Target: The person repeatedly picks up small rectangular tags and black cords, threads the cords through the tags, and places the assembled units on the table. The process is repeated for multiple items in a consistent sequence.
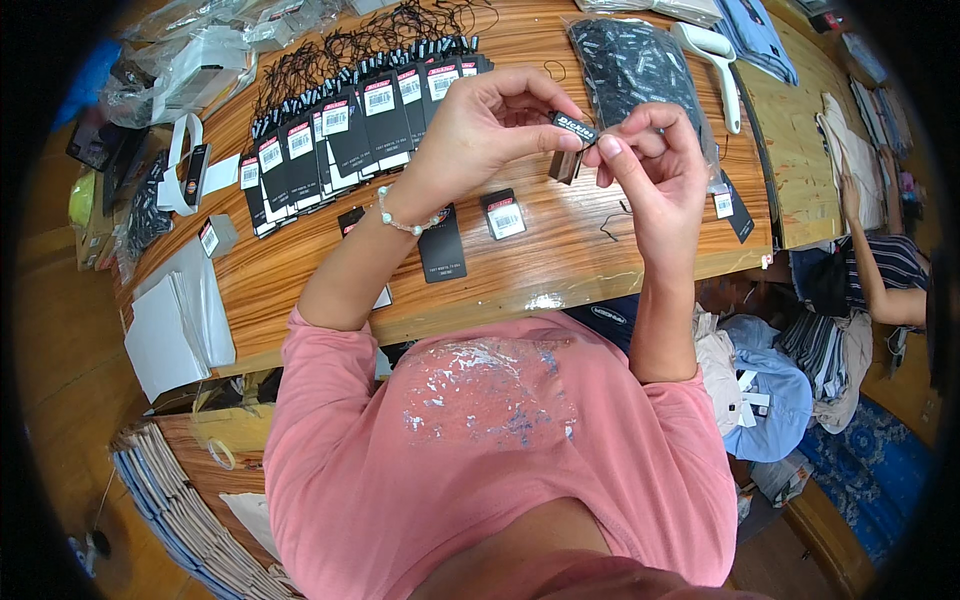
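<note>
Pinching a black tag (565,166) above the table (565,262), the left hand (488,122) holds it toward the right hand (658,168), whose fingertips press together, perhaps on a thin cord. Corded tags (345,145) already lie in rows; loose tags (505,214) nearby seem not yet corded.

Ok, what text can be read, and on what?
Wording not copied.
Held black tag: white lettering, legible.
Row of black tags: red-headed barcode labels, digits too small.
Small loose tag: barcode label, digits too small.
Long loose tag: pale print, small.
Dark cloth: oval emblem, small lettering.
</note>
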Demonstrator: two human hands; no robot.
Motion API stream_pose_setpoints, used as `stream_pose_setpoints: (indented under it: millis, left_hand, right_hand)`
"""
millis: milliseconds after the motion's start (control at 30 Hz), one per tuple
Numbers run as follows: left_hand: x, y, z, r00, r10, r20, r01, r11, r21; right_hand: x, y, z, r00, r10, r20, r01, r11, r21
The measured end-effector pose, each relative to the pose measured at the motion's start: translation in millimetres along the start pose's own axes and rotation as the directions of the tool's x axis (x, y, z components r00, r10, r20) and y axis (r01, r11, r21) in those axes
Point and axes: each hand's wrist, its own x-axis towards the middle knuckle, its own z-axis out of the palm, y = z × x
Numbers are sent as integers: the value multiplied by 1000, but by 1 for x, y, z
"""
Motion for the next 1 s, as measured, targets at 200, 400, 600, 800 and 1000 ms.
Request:
stream_pose_setpoints:
  millis: [200,400,600,800,1000]
  left_hand:
    - [-2,2,2,1000,-14,-25,14,999,30]
    - [-4,3,3,1000,1,-1,-1,999,35]
    - [-5,1,2,998,48,29,-49,999,21]
    - [-6,5,1,997,73,38,-73,997,10]
    - [-8,5,2,994,67,88,-61,996,-65]
  right_hand:
    - [-1,-5,-6,992,70,105,-77,995,60]
    - [-2,-4,-7,975,85,203,-122,976,180]
    - [-2,-2,-9,964,96,250,-164,949,270]
    - [-2,-2,-7,974,82,209,-125,972,198]
    - [-3,1,-8,975,91,203,-136,966,221]
